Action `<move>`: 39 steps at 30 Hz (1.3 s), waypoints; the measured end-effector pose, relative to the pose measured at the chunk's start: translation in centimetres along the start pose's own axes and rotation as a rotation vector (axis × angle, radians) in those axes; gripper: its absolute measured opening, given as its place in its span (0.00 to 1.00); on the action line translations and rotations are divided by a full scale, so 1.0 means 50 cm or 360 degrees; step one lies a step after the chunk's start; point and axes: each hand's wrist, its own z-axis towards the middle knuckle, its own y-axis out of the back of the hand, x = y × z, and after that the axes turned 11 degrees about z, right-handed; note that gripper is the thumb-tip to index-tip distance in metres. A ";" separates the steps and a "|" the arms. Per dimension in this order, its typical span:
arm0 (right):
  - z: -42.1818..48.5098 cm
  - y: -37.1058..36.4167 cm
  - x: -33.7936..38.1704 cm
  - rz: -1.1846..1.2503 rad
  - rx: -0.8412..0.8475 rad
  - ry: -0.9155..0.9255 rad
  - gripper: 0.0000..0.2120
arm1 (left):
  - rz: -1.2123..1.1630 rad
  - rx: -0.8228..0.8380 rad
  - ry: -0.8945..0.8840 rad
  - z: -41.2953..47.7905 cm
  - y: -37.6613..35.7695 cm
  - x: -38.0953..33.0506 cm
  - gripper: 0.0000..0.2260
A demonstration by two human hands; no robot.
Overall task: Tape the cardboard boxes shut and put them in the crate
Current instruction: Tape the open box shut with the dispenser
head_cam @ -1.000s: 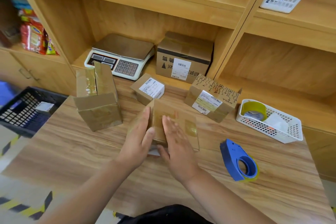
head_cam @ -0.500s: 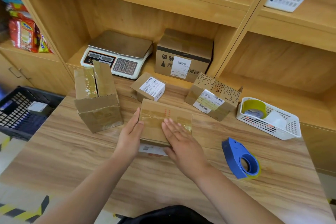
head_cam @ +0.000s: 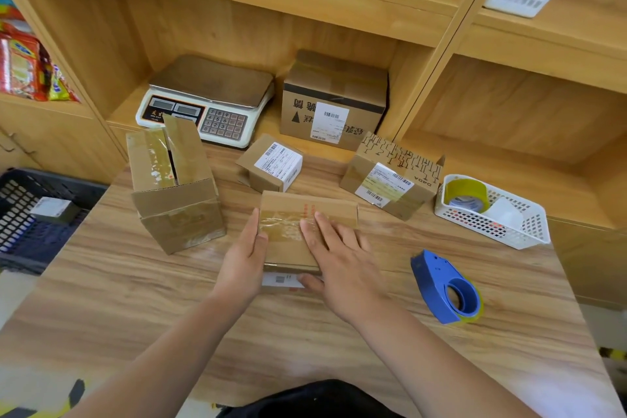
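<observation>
Writing: the patterned box (head_cam: 390, 180) bears "DADA" on one edge, beside a white barcode label under yellowish tape
Other labels: the small box (head_cam: 269, 163) and the large box (head_cam: 334, 100) on the shelf each carry a white barcode sticker; the large one also has black characters printed upside down (too blurred to read)
Scale: the scale (head_cam: 207, 102) beside the large box shows a numbered keypad
Flat box: the flat box (head_cam: 298, 205) lies on the counter (head_cam: 152, 299) in front of the small box, with clear tape across its top, red print near the far edge that I cannot read, and a white label on its near side
Left hand: the left hand (head_cam: 242, 260) grips nothing, its straight fingers (head_cam: 252, 227) pressed against the flat box's left side
Right hand: the right hand (head_cam: 342, 261) lies flat on the taped top, fingers (head_cam: 312, 231) straight, thumb at the near side
Tall box: the tall box (head_cam: 176, 200) stands left of the hands, flaps up
Tape dispenser: the blue tape dispenser (head_cam: 444, 287) lies right of the right hand, apart from it
Basket: the white basket (head_cam: 529, 234) holds a yellow tape roll (head_cam: 466, 193)
Crate: the dark crate (head_cam: 51, 180) sits left of the counter with one small parcel (head_cam: 54, 210) inside
</observation>
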 end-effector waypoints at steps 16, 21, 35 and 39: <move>-0.004 -0.012 -0.014 -0.0179 -0.0027 -0.0119 0.39 | 0.1939 0.0011 -0.1028 0.020 0.029 0.004 0.32; -0.029 -0.006 -0.027 -0.0165 0.0012 -0.0339 0.42 | 0.1960 0.0096 -0.1054 0.020 0.035 0.003 0.35; -0.048 -0.014 -0.055 0.0181 -0.0051 -0.0496 0.45 | 0.1640 -0.0035 -0.1027 0.031 0.029 0.014 0.36; -0.089 -0.028 -0.103 0.0503 -0.0237 -0.0553 0.50 | 0.1188 -0.0064 -0.0741 0.005 0.036 0.010 0.38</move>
